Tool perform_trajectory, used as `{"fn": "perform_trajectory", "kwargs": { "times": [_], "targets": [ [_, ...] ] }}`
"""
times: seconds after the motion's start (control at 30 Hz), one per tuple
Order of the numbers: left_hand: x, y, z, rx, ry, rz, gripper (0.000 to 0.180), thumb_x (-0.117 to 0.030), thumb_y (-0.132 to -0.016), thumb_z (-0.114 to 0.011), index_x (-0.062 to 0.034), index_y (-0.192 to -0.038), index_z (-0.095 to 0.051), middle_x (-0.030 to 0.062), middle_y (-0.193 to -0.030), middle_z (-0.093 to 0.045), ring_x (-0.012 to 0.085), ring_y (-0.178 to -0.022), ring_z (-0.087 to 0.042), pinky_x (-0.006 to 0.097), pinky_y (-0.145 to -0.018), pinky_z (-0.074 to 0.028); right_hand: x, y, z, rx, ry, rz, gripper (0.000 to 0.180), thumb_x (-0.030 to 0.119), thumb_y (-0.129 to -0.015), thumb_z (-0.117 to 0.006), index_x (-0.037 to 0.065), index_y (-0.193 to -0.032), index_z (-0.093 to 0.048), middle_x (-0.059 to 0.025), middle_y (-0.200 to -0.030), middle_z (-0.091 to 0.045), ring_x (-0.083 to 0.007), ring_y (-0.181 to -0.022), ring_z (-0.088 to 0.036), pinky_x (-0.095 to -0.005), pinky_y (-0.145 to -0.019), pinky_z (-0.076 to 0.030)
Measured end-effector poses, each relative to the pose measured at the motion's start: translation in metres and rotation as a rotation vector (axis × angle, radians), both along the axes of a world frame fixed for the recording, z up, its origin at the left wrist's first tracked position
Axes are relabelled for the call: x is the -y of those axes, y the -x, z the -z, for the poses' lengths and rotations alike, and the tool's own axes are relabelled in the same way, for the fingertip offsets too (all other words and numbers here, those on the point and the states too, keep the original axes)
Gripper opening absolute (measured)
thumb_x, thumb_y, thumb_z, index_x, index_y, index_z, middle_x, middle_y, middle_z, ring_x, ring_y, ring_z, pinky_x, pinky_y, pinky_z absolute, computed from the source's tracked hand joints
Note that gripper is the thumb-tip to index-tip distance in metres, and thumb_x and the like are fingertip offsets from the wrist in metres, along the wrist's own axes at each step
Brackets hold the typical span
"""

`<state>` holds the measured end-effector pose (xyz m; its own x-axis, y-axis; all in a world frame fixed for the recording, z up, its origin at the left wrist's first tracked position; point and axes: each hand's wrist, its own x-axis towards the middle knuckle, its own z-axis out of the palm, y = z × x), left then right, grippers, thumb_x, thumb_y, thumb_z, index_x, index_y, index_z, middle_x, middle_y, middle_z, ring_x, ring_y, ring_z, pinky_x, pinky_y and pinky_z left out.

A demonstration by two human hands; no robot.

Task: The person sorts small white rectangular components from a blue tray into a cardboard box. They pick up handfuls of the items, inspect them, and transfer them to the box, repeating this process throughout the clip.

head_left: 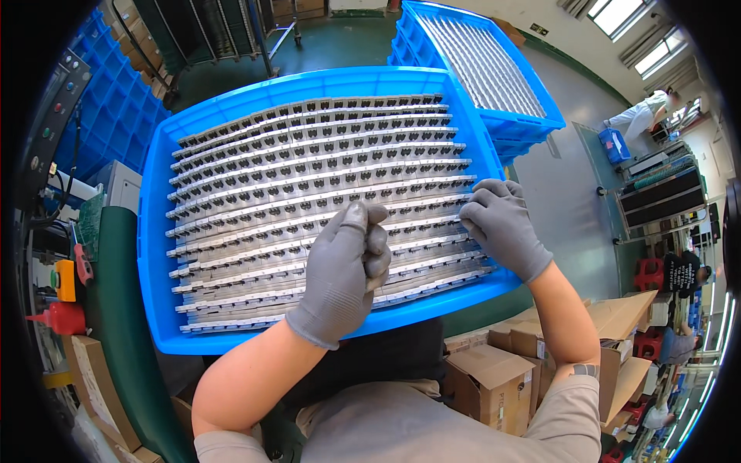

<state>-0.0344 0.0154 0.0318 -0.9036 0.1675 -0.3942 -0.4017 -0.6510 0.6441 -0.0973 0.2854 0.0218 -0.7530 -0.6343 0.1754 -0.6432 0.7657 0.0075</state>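
A large blue plastic crate (157, 255) stands in front of me. Long rows of small silver-white parts with black pieces (309, 166) fill it, packed side by side. Both my hands wear grey gloves. My left hand (340, 270) is closed above the middle of the nearer rows, its thumb over the curled fingers; whatever it may hold is hidden. At the crate's right side, my right hand (505, 228) bends its fingers down over the ends of the rows. Those fingers are drawn together, and I cannot see what lies between them.
Behind to the right, more blue crates (509, 127) are stacked, the top one full of similar rows. Cardboard boxes (494, 378) stand at lower right. On the left are a control panel (58, 116), a red bottle (62, 318) and red-handled pliers (82, 264). A person (644, 116) works far right.
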Motion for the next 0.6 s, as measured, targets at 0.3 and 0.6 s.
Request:
{"fn": "perform_trajectory", "kwargs": {
  "times": [0.3,0.6],
  "targets": [
    [-0.006,0.019,0.005,-0.046,0.087,0.086,0.034,-0.031,-0.112,-0.042,-0.0020,-0.117,-0.057,0.0012,-0.083,-0.052,0.0081,-0.062,-0.044,0.021,-0.048,-0.035,0.005,-0.001,-0.003,-0.144,-0.265,-0.065,0.014,0.012,-0.081,-0.066,0.014,-0.094,-0.070,-0.0023,-0.100,-0.066,-0.0231,-0.117,-0.059,-0.0460,-0.105,-0.036],
    [-0.004,0.021,0.017,-0.003,0.079,0.141,0.034,-0.033,-0.111,-0.043,-0.0024,-0.115,-0.057,0.0023,-0.080,-0.052,0.0090,-0.059,-0.042,0.021,-0.046,-0.032,0.005,-0.008,-0.012,0.018,-0.049,-0.041,0.014,0.012,-0.080,-0.069,0.012,-0.093,-0.073,-0.0036,-0.099,-0.067,-0.0236,-0.111,-0.060,-0.0462,-0.103,-0.038]
  ]
}}
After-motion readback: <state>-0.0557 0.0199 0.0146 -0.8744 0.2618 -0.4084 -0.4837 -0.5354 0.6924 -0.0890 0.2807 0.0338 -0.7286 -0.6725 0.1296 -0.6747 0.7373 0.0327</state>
